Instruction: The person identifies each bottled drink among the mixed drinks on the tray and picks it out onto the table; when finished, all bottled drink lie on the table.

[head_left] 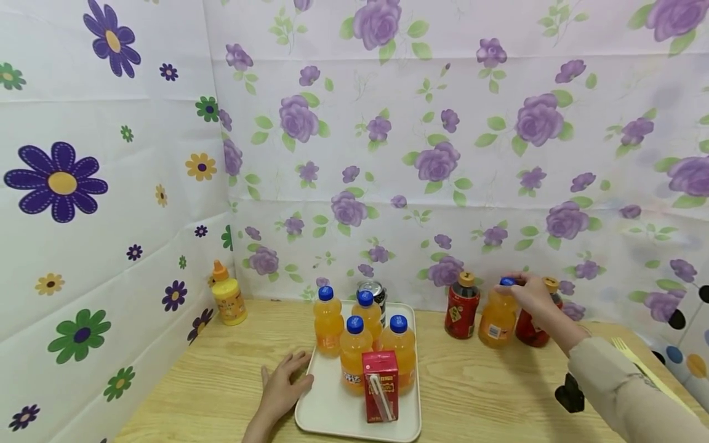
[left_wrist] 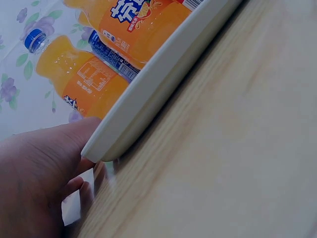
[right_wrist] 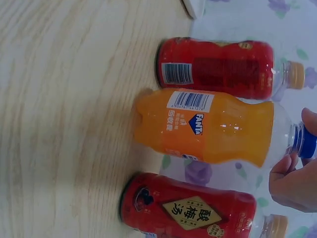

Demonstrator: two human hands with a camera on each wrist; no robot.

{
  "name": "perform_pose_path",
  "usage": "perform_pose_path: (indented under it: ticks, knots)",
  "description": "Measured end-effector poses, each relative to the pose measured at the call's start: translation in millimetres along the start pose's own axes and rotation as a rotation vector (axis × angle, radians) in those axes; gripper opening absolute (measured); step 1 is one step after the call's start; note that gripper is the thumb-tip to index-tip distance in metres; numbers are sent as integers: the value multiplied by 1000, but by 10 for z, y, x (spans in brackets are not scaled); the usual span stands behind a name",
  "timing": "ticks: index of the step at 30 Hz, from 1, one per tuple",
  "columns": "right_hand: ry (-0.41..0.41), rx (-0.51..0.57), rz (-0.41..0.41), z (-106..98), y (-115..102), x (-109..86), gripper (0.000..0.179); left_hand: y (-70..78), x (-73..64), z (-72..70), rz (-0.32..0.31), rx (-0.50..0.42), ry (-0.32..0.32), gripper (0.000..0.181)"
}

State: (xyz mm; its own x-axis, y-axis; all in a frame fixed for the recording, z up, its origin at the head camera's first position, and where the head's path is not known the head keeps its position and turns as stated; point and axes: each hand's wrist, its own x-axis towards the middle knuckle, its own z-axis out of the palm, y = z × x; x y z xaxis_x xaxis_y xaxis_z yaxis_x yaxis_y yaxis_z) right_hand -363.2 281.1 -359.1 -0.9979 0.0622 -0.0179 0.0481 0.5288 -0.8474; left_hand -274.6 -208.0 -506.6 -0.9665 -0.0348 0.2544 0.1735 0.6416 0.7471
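Observation:
My right hand point(head_left: 534, 298) pinches the blue cap of an orange soda bottle point(head_left: 498, 320) at the back right. In the right wrist view, this Fanta bottle point(right_wrist: 230, 126) stands between two red-labelled drink bottles, one with a dark plum-drink label point(right_wrist: 193, 213). My left hand point(head_left: 281, 389) lies by the left side of a cream tray point(head_left: 327, 403), fingers extended and thumb at the rim; the left wrist view shows the thumb against the tray edge point(left_wrist: 143, 99). On the tray stand several orange soda bottles point(head_left: 356, 357), a red drink carton point(head_left: 381, 394) with a straw and a dark can point(head_left: 373, 290).
A yellow squeeze bottle point(head_left: 229, 298) with an orange nozzle stands at the back left. To the right are a black object point(head_left: 570, 394) and a yellow fork point(head_left: 626, 351), partly behind the right sleeve. Flowered cloth point(head_left: 388, 154) hangs behind the wooden table point(head_left: 232, 369).

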Motion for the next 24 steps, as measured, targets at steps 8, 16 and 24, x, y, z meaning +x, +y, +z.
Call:
perform_pose_path:
  ticks: [8,16,24]
  knots:
    - [13,46,20,-25,32,110,68,3,-1,8,-2,8,-3,43]
    - [26,55,-19,-13,58,122,69,18,-10,0,19,7,11,42]
    - [158,50,-156,39,-314,-76,69,14,-16,5,3,-9,3,42]
